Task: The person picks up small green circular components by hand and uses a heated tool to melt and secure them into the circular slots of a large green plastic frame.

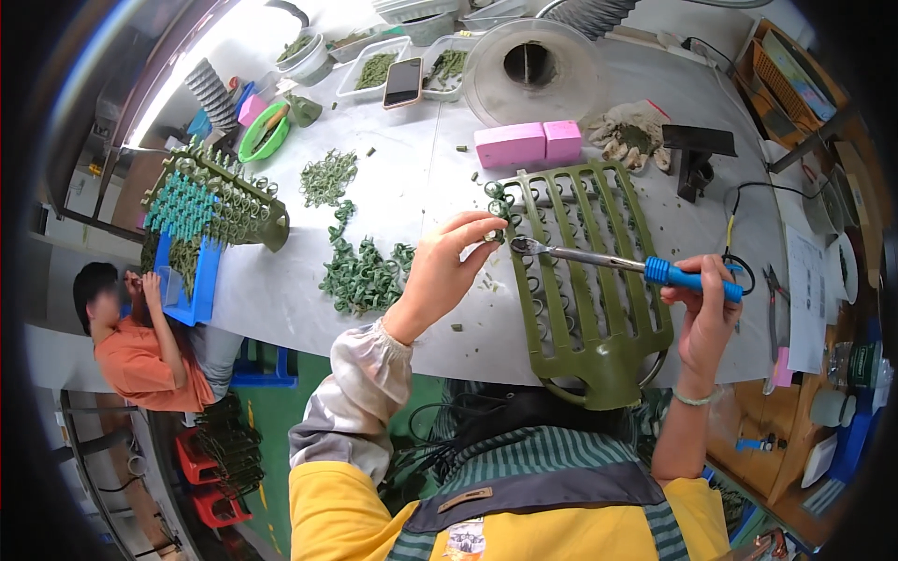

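Observation:
An olive-green slatted frame [608,327] lies on the table in front of me, with rows of small rings along its bars. My left hand [452,266] is closed at the frame's left edge, thumb and fingertips pinching a small dark-green ring [496,235]. In my right hand [703,313] is a soldering iron [599,256], gripped by its blue handle. Its metal shaft reaches left across the frame, and the tip sits close to the pinched ring; whether they touch I cannot tell. A pile of loose green rings [360,276] lies left of my left hand.
Pink blocks [510,146], a glove [629,131] and a black stand [697,154] are beyond the frame. Farther back are a phone [403,82] and tubs of green scraps [376,71]. Pliers [774,304] lie at right. Another person [150,360] works at far left.

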Available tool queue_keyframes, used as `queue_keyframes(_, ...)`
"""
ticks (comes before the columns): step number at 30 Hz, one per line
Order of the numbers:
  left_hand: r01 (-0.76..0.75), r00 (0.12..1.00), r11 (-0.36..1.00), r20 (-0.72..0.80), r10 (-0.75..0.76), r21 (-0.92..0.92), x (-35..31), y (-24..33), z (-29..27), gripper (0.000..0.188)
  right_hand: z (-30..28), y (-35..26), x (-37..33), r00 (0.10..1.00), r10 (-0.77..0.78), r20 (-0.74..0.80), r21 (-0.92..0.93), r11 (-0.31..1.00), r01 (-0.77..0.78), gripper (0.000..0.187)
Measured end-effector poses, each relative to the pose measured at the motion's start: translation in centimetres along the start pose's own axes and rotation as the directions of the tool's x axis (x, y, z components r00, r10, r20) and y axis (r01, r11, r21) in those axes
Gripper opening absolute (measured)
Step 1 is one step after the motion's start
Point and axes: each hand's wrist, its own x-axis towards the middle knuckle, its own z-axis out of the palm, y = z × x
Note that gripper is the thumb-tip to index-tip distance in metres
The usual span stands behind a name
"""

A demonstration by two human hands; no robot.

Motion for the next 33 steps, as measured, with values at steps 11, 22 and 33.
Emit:
queue_keyframes(11,-0.265,0.953,0.802,0.016,0.304,0.535,1.2,-0.7,1.3,0.028,0.5,1.2,0.4,0.997,-0.012,0.071,-0.023,1.0,0.014,0.03)
queue_keyframes(22,0.191,0.98,0.847,-0.148,-0.135,0.496,0.0,-4.0,-7.4,0.03,-1.4,-0.8,-0.2,1.0,0.007,0.011,0.038,0.999,-0.008,0.029)
queue_keyframes(33,0.159,0.974,0.852,-0.218,-0.054,0.499,-2.1,-5.7,-6.8,0.024,-1.4,-1.2,-0.8,1.0,-0.025,0.019,0.016,1.0,0.024,0.029)
